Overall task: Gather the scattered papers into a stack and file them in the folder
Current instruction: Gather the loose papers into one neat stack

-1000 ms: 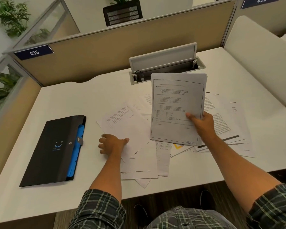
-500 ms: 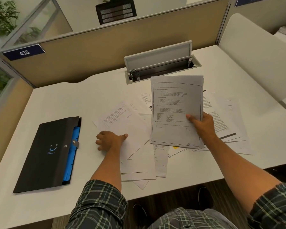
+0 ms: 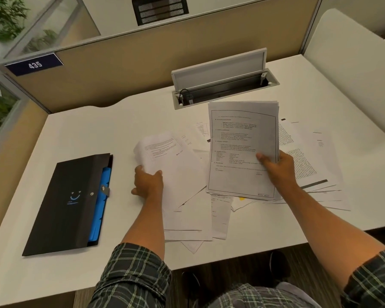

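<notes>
My right hand grips a stack of printed papers by its lower right edge, held above the desk. My left hand pinches the left edge of a single printed sheet and has it lifted and curled off the desk. More loose papers lie fanned out under and to the right of the stack, and others spread toward the front edge. A black folder with blue dividers showing along its right side lies shut on the left of the white desk.
An open cable tray with its lid raised sits at the back of the desk. Beige partition walls close the back and left; a white panel stands on the right. The desk's front edge is near my body.
My left hand went from resting flat on the sheet to gripping its edge and lifting it, so the sheet now curls up. The stack in my right hand stayed in place.
</notes>
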### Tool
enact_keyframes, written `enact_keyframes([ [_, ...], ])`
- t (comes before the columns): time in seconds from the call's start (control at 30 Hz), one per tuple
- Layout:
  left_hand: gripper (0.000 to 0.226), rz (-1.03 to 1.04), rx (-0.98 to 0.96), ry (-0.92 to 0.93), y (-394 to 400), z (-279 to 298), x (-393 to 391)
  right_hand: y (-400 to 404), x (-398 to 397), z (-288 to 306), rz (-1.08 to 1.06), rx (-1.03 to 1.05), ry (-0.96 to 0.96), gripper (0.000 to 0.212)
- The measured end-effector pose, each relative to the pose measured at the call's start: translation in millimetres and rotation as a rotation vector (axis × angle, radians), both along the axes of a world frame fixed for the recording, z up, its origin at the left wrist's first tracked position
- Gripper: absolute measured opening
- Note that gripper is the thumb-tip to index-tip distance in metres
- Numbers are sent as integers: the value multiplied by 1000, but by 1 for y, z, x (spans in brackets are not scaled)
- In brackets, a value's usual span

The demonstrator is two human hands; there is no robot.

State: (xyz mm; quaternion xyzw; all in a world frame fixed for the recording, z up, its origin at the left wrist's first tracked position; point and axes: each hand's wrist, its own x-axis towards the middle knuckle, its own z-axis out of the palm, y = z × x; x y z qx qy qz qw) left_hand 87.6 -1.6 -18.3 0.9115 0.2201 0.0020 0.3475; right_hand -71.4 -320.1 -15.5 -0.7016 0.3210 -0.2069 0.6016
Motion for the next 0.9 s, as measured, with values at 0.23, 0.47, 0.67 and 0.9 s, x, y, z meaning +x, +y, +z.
enact_keyframes([
  [0.23, 13, -46, -204, -188, 9, 13, 5, -2, 3, -10, -15, 8, 38, 39],
  [0.47, 17, -127, -430, -274, 9, 35, 24, -4, 3, -24, -24, -134, 224, 39],
  [0.67, 21, -211, -801, -213, 8, 57, 28, 1, 4, -24, -25, -256, 349, 40],
  [0.9, 18, -318, -967, -73, -9, 65, 18, 23, 14, 1, 4, -125, 150, 38],
])
